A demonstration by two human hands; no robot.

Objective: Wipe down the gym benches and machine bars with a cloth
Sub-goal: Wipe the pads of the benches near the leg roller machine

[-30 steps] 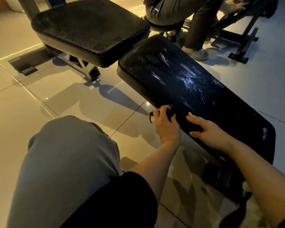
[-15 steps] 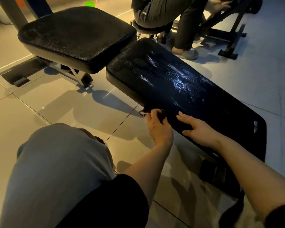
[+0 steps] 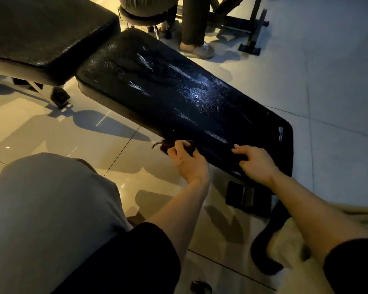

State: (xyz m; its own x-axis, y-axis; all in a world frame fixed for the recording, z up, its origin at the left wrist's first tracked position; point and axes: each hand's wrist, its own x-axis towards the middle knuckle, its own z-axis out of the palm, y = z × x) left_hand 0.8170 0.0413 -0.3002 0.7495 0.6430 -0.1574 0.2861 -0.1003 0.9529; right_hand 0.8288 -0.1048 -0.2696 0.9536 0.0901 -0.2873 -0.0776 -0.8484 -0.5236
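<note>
Head cam view, looking down at a long black bench pad (image 3: 179, 98) that runs from near the middle of the shot out to the right. Its surface is shiny with pale streaks and wet-looking smears along the top.

Left hand (image 3: 187, 161) is at the near edge of the pad with its fingers curled around a dark cloth (image 3: 168, 146), bunched up small. A frayed bit of it sticks out to the left of the hand. The cloth sits right against the pad's side edge, though it's so dark there I can't say how much of it actually touches.

Right hand (image 3: 254, 161) is just beside it, further along the same edge. Fingers are bent over the lip of the pad and gripping it, thumb side up on top.

Person doing it is crouched low, a grey-trousered knee (image 3: 47, 209) filling the bottom left, black sleeves at both elbows.

Behind the pad there's a second padded seat (image 3: 43, 32), also black, on a metal frame with a foot on the tile floor (image 3: 338, 81). Someone else sits on a stool up top, only legs and a pale slipper (image 3: 202, 50) showing. A black bench foot (image 3: 246, 196) sits on the floor under the right hand.
</note>
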